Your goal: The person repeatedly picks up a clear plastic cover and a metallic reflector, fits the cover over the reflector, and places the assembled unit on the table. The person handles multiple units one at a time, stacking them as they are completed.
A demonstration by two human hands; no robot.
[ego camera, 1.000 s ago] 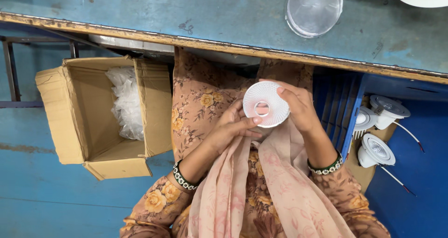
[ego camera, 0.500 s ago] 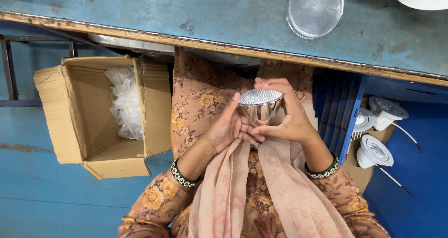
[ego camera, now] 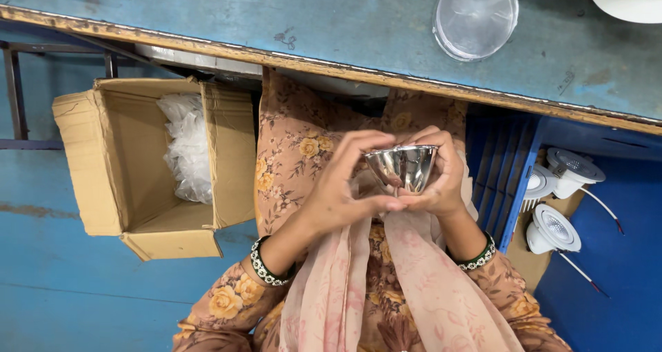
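I hold a shiny silver cone-shaped reflector cup over my lap, just below the table edge. My left hand curls around its left side, thumb and fingertips meeting under its narrow end. My right hand cups its right side and back. The cup's mirrored outer wall faces the camera. Both wrists wear beaded bangles. A pale pink scarf hangs down my front beneath the hands.
A worn blue table spans the top, with a clear round plastic cover on it. An open cardboard box with clear plastic bags stands on the left. White round lamp fittings lie in a blue crate on the right.
A second ago the white round face of the part pointed at the camera. It has been turned so its silver side shows, and both hands now close around it slightly lower.
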